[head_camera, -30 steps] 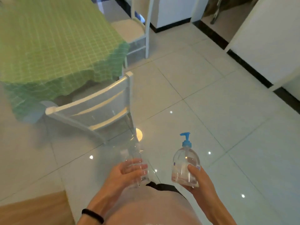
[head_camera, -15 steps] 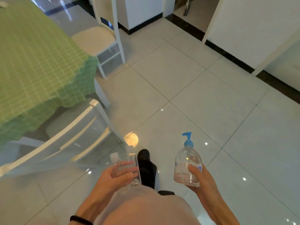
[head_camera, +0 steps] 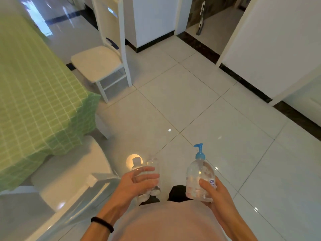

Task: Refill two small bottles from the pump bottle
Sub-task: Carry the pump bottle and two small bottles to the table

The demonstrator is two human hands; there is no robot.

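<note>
**While both hands are full, nothing is poured yet**

As I stand on the tiled floor (head_camera: 217, 136), notes run left to right.

- Far left: table (head_camera: 34, 101) under a green checked cloth. A white chair (head_camera: 73, 181) stands just beside it, near me. Bare cloth is the nearest surface on which to set things down.
- Left hand (head_camera: 132, 185), black band (head_camera: 102, 223) on the wrist: fingers are curled round the two small bottles (head_camera: 152, 163), held upright side by side and touching. One shows a pale cap. The other's top looks clear, and I cannot tell if it is capped. Both look see-through, and I judge them empty or nearly so.
- Right hand (head_camera: 215, 193): wrapped round the lower body of the pump bottle (head_camera: 199, 176), thumb across the front. It is upright, with the blue pump head (head_camera: 199, 150) on top and untouched. The liquid inside is clear. Its level is hard to read.
- The two loads sit near each other at waist height, not touching.

Progress, as I judge it: supplies gathered, refilling not begun. Left to do: put the bottles down, open each small one, pump into both, close them. With no free hand, I cannot uncap or pump while carrying.
</note>
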